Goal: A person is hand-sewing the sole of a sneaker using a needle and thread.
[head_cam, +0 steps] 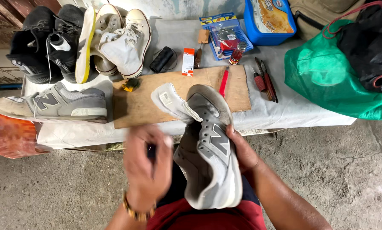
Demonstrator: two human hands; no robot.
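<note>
- The right hand (242, 151) is clamped around the side of a grey sneaker (210, 157), holding it upright above the lap, toe end toward the desk (267, 113).
- The left hand (146, 168) is blurred in motion just beside the shoe; its fingers look curled, but I cannot tell whether its grip is closed on anything.
- A pale insole (170, 101) sticks out of the shoe's opening – partly pulled free, not fully out, so by my judgement the work on this shoe is at an early stage.
- The matching grey sneaker (54, 103) lies on its side at the desk's left edge, untouched.
- Materials: the held shoe is soft suede and mesh with a thick, smooth white sole; the insole looks thin, flexible foam with a fabric face.
- A flat brown board (135, 104) covers the white sheet on the desk – stiff, matte, rough-edged.
- On or near it lie a red-handled tool (223, 81), a spool of black thread (162, 59) and a small orange box (188, 61).
- Behind stand white canvas high-tops (125, 40) and black shoes (39, 42).
</note>
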